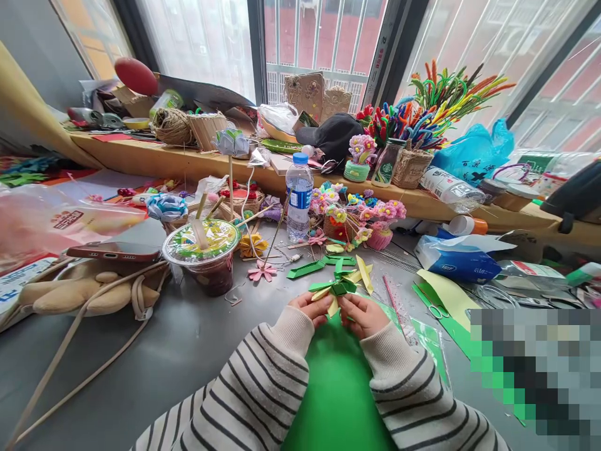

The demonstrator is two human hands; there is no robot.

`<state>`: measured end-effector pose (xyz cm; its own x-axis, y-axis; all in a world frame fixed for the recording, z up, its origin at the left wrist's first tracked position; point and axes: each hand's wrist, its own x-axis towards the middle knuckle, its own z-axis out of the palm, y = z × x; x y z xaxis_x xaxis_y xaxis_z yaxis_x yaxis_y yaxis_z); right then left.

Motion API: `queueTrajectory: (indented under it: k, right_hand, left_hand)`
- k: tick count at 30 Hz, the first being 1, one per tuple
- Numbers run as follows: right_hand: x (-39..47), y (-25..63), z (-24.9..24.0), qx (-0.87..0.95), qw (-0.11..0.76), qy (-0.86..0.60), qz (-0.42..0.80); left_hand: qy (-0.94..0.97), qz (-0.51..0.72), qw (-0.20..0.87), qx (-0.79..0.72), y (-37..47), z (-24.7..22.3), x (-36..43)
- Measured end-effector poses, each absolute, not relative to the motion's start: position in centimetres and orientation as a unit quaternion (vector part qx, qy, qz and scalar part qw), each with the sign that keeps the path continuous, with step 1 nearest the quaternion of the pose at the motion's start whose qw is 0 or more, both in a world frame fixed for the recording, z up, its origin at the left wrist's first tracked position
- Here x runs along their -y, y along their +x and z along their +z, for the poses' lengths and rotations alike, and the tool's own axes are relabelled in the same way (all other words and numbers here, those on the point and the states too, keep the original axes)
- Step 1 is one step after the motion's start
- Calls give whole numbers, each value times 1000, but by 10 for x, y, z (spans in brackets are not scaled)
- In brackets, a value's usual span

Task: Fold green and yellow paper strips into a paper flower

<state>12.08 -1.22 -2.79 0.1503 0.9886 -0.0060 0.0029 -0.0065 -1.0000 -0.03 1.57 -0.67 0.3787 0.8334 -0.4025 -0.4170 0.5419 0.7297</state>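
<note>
Both hands meet over the grey table around a folded paper flower (339,288) with green and pale yellow petals. My left hand (310,306) pinches its left side, and my right hand (364,314) grips the right side near the lower petals. The fingertips partly cover the flower's lower edge. Just beyond it lie a folded green paper strip (306,269) and a folded yellow paper piece (364,274). A pink paper flower (261,271) rests on the table to the left. Under my wrists is a blurred bright green surface (335,388).
A lidded drink cup (206,257) stands left, beside a bag (107,291) with a phone (115,252) on it. Behind are a water bottle (299,199) and crocheted flowers (359,210). Scissors (436,311), paper sheets (451,300) and a tissue pack (457,258) lie right. A cluttered ledge (263,172) runs behind.
</note>
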Motion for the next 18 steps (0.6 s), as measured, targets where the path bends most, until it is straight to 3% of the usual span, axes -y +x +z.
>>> queueTrajectory:
  k: [3, 5, 8, 18]
  right_hand:
    - [17, 124, -19, 491, 517, -597, 367]
    - [22, 125, -13, 583, 487, -625, 179]
    - [27, 126, -8, 650, 446, -614, 34]
    - [22, 134, -10, 719, 398, -539, -185]
  left_hand:
    - [271, 420, 775, -387, 1, -13, -19]
    - [274, 438, 763, -388, 3, -16, -20]
    - [274, 458, 747, -397, 4, -17, -20]
    - [344, 469, 693, -427, 8, -18, -14]
